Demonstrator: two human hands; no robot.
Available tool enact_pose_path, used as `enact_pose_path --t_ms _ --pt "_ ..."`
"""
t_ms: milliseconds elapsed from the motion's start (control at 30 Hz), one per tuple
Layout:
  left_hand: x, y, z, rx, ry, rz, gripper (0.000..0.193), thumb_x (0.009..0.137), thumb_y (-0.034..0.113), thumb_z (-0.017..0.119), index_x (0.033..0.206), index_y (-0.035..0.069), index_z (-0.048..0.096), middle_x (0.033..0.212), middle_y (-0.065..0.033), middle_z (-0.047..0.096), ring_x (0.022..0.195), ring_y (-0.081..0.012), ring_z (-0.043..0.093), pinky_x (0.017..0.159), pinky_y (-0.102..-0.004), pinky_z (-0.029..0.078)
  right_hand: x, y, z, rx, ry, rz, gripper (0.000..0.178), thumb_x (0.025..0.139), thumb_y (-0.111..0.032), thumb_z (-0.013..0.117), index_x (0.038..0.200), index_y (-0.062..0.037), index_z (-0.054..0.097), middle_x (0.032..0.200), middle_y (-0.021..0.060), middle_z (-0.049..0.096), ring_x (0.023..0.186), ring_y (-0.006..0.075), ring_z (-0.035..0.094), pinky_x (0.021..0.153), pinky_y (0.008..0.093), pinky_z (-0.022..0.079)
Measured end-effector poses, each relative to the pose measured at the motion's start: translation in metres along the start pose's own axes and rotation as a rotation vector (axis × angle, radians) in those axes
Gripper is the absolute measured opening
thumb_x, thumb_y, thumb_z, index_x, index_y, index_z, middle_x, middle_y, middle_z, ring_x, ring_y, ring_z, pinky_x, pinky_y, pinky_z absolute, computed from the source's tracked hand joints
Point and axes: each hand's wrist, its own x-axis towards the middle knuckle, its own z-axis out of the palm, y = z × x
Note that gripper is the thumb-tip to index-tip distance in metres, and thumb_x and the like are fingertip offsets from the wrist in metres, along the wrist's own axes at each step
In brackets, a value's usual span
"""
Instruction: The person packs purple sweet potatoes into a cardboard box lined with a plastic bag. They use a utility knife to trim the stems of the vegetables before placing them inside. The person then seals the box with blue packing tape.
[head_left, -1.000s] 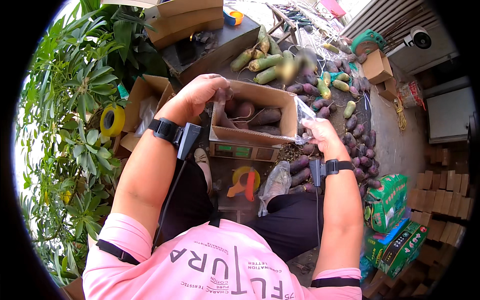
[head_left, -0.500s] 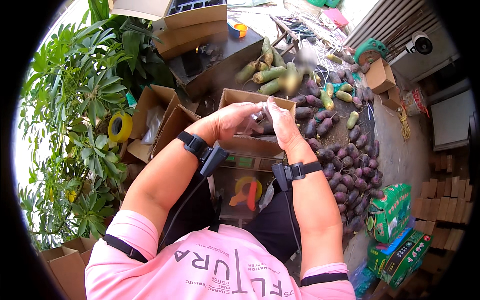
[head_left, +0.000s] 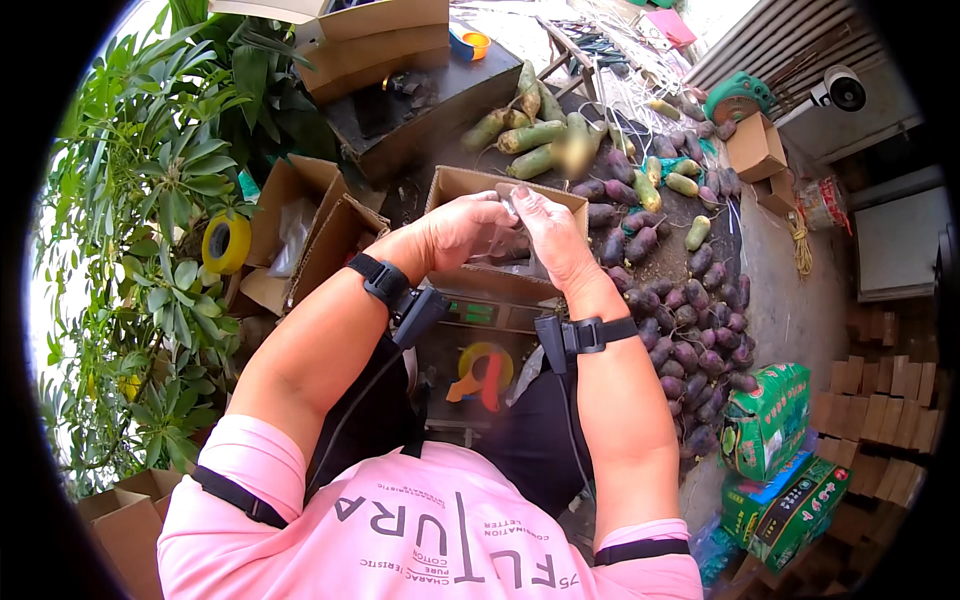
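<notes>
Clear plastic (head_left: 505, 243), apparently between 2 hands (head_left: 463, 230) (head_left: 548, 236), over carton (head_left: 500, 285).

Bright daylight, white glare behind the leaves (head_left: 185, 180) (far left), black fisheye rim, bent edges, blur over green vegetables (head_left: 532, 137).

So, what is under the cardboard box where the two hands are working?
A digital scale shows under the cardboard box: part of its front, with green-lit displays, is visible. Its top is covered by the box, so that part cannot be seen.
</notes>
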Motion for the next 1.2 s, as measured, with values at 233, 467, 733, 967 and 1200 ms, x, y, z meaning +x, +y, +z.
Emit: enact_pose_path --t_ms 233,467,733,967,1200 --pt "-0.006 0.004 -0.024 -0.027 -0.076 -0.07 0.034 0.091 0.03 0.063 0.12 0.011 0.061 0.11 -0.0027 0.064 0.092 -0.018 0.061 0.082 -0.0355 0.049 0.025 0.006 0.005 0.088 -0.171 0.09 0.058 0.104 -0.048 0.04 0.103 0.0022 0.069 0.082 0.0092 0.067 0.079 0.0167 0.062 0.077 0.0326 0.049" --pt "0.0 0.022 -0.032 1.139 0.372 -0.176 0.067 0.097 0.058 0.048 0.088 -0.003 0.074 0.094 -0.0173 0.072 0.093 -0.0284 0.067 0.086 -0.0405 0.05 0.024 0.003 -0.037 -1.108 -0.004 0.234 0.066 0.095 -0.061 0.045 0.114 -0.0032 0.069 0.114 0.0207 0.068 0.108 0.0366 0.064 0.091 0.0405 0.049" --pt "0.03 -0.001 -0.037 1.412 0.627 -0.378 0.033 0.085 0.018 0.058 0.107 -0.003 0.07 0.113 -0.0225 0.068 0.104 -0.0365 0.067 0.088 -0.041 0.055 0.005 0.01 -0.017 -1.645 -0.233 0.727 0.034 0.089 -0.02 0.054 0.117 -0.0092 0.071 0.127 0.0106 0.066 0.118 0.0258 0.063 0.095 0.0396 0.051" --pt "0.013 0.018 -0.048 0.28 0.55 -0.155 0.026 0.093 0.033 0.062 0.093 0.006 0.065 0.081 -0.0048 0.065 0.071 -0.0208 0.063 0.068 -0.0377 0.052 -0.011 -0.01 -0.05 -1.238 -0.247 0.455 0.041 0.086 -0.038 0.064 0.103 -0.0017 0.073 0.097 0.0195 0.072 0.092 0.033 0.069 0.084 0.0416 0.051" --pt "0.018 0.021 -0.013 -0.225 0.608 -0.078 0.026 0.095 0.038 0.058 0.093 0.013 0.063 0.08 -0.0024 0.065 0.079 -0.0203 0.063 0.078 -0.0363 0.046 -0.011 0.02 -0.039 -0.003 -0.091 0.205 0.027 0.092 -0.026 0.061 0.096 0.0002 0.069 0.088 0.0075 0.07 0.076 0.0172 0.064 0.073 0.0303 0.048"
